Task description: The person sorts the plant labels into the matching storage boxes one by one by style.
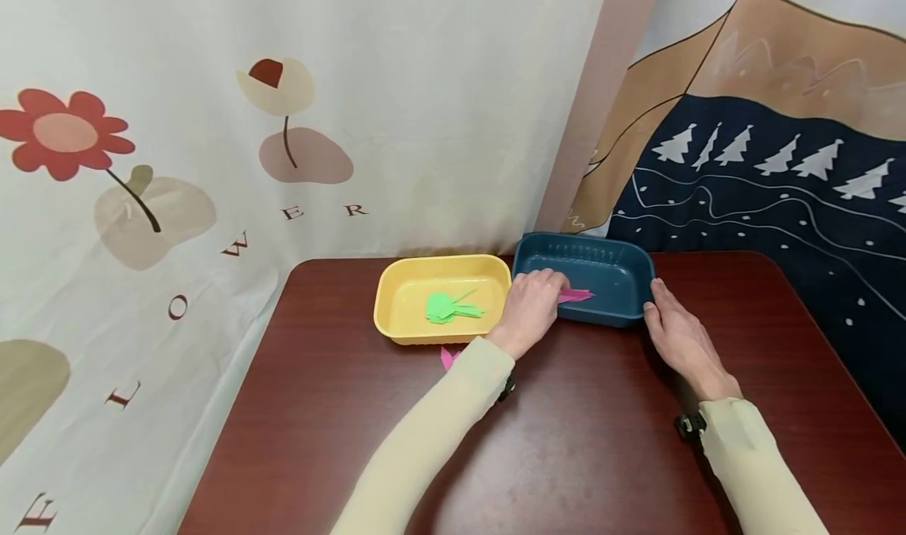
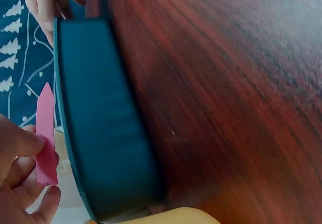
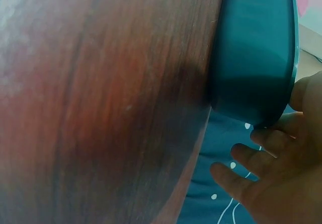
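In the head view my left hand (image 1: 531, 307) reaches over the near left side of a dark blue plastic tray (image 1: 623, 315). Its thumb and fingers pinch a flat, pointed pink paper piece (image 2: 46, 138), above the tray's rim in the left wrist view. My right hand (image 1: 683, 338) rests against the tray's right end, thumb at the rim and fingers fairly straight and spread in the right wrist view. To the left stands a yellow tray (image 1: 385, 315) with bright green paper pieces (image 1: 442, 307) inside. Another pink piece (image 1: 447, 359) lies before it, partly behind my left sleeve.
Both trays stand side by side at the back of a dark red-brown wooden table (image 1: 566, 440). Behind the table hangs a white curtain (image 1: 439, 126) printed with flowers, and a dark blue cloth (image 1: 778, 181) with trees hangs at the right.
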Available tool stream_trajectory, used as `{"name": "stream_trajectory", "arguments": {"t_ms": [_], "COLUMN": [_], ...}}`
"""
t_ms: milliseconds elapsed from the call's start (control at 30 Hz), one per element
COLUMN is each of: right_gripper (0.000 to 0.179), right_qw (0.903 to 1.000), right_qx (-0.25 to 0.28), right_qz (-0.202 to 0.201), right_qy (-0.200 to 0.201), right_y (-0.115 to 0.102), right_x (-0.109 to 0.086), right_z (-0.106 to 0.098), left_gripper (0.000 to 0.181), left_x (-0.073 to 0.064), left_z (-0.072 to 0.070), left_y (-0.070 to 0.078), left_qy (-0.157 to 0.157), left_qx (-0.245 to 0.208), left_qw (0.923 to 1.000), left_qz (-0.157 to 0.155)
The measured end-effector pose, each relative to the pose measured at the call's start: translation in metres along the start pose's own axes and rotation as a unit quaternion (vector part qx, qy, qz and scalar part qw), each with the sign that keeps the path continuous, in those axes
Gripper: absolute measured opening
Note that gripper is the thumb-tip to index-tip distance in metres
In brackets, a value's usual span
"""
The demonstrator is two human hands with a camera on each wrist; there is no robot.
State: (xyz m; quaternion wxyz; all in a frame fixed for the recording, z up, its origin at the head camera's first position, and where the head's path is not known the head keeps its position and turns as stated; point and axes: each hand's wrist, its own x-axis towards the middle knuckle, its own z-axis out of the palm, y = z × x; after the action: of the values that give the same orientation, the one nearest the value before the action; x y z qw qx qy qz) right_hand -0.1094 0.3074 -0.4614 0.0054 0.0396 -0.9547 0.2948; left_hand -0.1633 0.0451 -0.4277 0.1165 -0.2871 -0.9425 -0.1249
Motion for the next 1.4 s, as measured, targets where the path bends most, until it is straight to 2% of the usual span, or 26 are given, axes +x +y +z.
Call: {"name": "stream_trajectory", "arguments": {"t_ms": [133, 300, 433, 633, 833, 1133, 1267, 1400], "right_gripper": [0.062, 0.061, 0.061, 0.061, 0.061, 0.061, 0.061, 0.062], "right_qw": [1.0, 1.0, 1.0, 1.0, 1.0, 1.0, 1.0, 1.0], "right_qx": [-0.001, 0.001, 0.001, 0.004, 0.005, 0.001, 0.002, -0.001], "right_qz": [-0.004, -0.007, -0.008, -0.004, -0.002, -0.001, 0.0, 0.004], "right_qy": [0.006, 0.005, 0.005, 0.0, -0.003, -0.003, -0.003, -0.004], "right_y": [0.0, -0.002, -0.002, -0.003, -0.003, -0.002, -0.002, -0.001], "right_x": [0.0, -0.001, 0.0, 0.0, 0.001, 0.001, 0.0, -0.001], "right_z": [0.001, 0.002, 0.003, 0.005, 0.007, 0.005, 0.004, 0.002], "left_gripper": [0.017, 0.016, 0.017, 0.018, 0.027, 0.023, 0.021, 0.024], "left_x": [0.003, 0.008, 0.011, 0.012, 0.009, -0.012, -0.024, -0.036], "left_z": [0.002, 0.004, 0.006, 0.01, 0.009, -0.002, -0.013, -0.026], "left_y": [-0.006, -0.01, -0.012, -0.011, -0.011, -0.012, -0.012, -0.013], "left_qy": [-0.011, -0.027, -0.04, -0.053, -0.033, 0.021, 0.045, 0.062], "left_qx": [-0.016, -0.036, -0.034, -0.026, 0.007, -0.024, -0.042, -0.04], "left_qw": [0.9997, 0.9988, 0.9985, 0.9979, 0.9989, 0.999, 0.9968, 0.9951], "left_qz": [-0.018, -0.021, -0.015, -0.026, -0.031, 0.03, 0.051, 0.066]}}
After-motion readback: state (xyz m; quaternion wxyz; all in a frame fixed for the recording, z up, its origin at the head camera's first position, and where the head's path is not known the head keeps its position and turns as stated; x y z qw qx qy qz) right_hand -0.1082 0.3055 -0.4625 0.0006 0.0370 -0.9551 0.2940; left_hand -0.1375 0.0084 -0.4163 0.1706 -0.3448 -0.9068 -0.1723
